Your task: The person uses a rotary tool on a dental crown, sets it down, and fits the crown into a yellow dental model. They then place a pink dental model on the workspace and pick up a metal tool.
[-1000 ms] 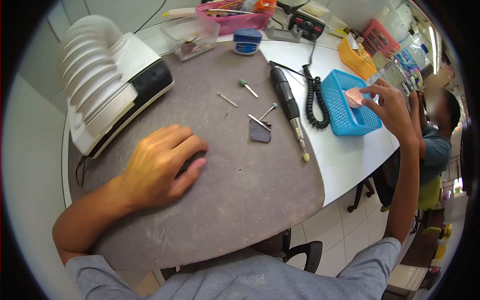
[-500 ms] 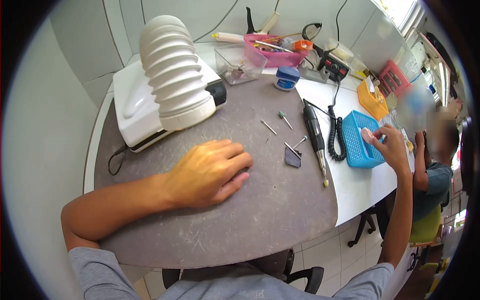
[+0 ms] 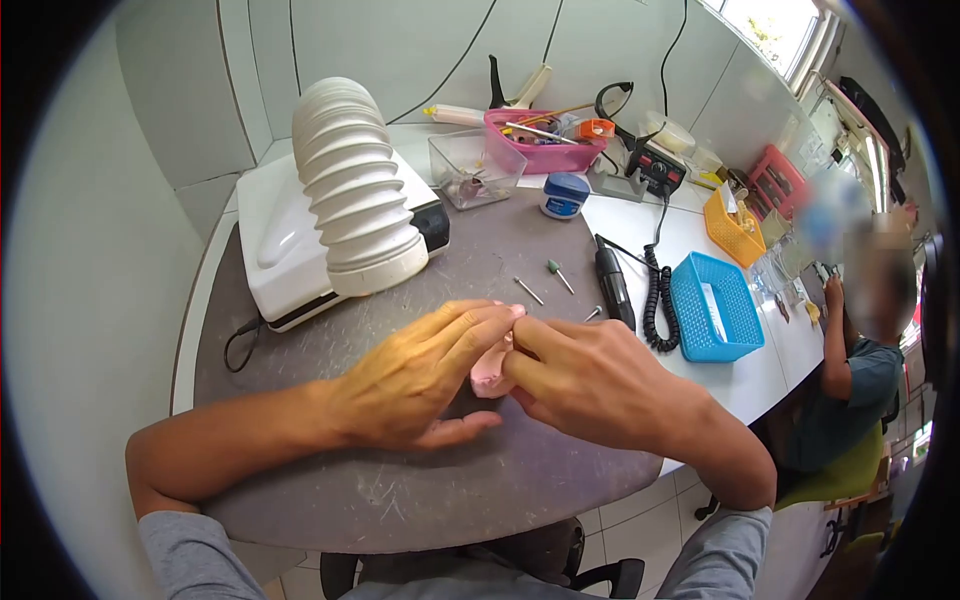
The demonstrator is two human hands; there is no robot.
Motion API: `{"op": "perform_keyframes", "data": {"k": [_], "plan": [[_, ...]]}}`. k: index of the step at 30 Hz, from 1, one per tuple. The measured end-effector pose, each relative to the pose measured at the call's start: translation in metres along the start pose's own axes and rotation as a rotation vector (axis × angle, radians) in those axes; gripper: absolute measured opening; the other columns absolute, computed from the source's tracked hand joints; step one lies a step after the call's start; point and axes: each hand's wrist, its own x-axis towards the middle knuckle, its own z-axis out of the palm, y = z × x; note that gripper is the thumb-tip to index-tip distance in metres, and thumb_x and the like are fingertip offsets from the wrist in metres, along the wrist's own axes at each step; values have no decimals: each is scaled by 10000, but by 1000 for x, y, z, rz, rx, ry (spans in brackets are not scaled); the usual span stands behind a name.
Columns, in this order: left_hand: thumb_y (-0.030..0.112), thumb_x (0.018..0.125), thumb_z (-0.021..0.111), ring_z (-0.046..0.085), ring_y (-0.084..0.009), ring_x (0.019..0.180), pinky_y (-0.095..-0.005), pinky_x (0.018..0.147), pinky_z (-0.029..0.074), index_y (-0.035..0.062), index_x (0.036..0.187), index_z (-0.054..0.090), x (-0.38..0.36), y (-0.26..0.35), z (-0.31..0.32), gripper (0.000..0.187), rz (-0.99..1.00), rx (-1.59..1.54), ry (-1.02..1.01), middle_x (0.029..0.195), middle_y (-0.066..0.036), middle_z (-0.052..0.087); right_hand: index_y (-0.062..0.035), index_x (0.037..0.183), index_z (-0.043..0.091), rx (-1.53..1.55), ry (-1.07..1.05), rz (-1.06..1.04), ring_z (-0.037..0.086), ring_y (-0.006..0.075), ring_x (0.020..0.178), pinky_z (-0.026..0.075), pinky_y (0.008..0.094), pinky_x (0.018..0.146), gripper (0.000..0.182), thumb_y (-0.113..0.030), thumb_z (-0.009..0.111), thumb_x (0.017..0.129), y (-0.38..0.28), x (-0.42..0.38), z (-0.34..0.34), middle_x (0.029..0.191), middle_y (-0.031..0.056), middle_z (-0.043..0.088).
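Observation:
Over the middle of the grey work mat [image 3: 400, 510], a pink denture [image 3: 490, 375] sits between my two hands, partly covered by fingers. My right hand [image 3: 600, 380] is closed on its right side. My left hand [image 3: 410, 375] has its fingers stretched out, with their tips at the upper end of the denture and the thumb apart below. Beyond them lie a thin metal bur [image 3: 528, 291] and a green-tipped bur [image 3: 561, 275]. Another small bur [image 3: 593, 313] shows beside my right hand. A black handpiece [image 3: 613, 285] lies there too, its front end hidden by that hand.
A white machine with a ribbed hose [image 3: 350, 190] stands at the left. Along the back are a clear box [image 3: 475, 180], a pink basket [image 3: 550, 155] and a blue-lidded jar [image 3: 565, 195]. A blue basket [image 3: 715, 310] stands at right, near a seated person [image 3: 850, 380].
My right hand has moved left from the blue basket to the middle of the mat, bringing the pink denture. My left hand has lifted its fingers to the denture. The view has shifted slightly.

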Motion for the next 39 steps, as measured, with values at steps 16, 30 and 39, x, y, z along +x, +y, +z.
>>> {"op": "perform_keyframes", "data": {"k": [16, 30, 39], "plan": [[145, 716, 779, 542, -373, 1151, -432, 936, 477, 77, 1140, 651, 3, 0, 2, 448, -29, 75, -177, 1333, -201, 513, -45, 991, 718, -359, -56, 607, 670, 358, 963, 543, 413, 843, 212, -104, 620, 814, 260, 142, 11, 1046, 182, 688], [136, 591, 854, 573, -341, 1012, -419, 825, 491, 44, 981, 615, 4, 5, 2, 466, -103, 97, -82, 1150, -151, 571, -49, 1084, 693, -271, -186, 696, 633, 300, 1093, 517, 396, 910, 289, -158, 642, 821, 259, 150, 27, 1151, 167, 662], [211, 632, 841, 519, -321, 953, -416, 823, 432, 37, 1160, 553, -2, 7, 4, 627, -174, 179, -16, 1084, -141, 527, -60, 1084, 625, -239, 501, 716, 678, 341, 856, 522, 444, 788, 282, -208, 639, 844, 249, 138, 20, 914, 176, 698]]}}
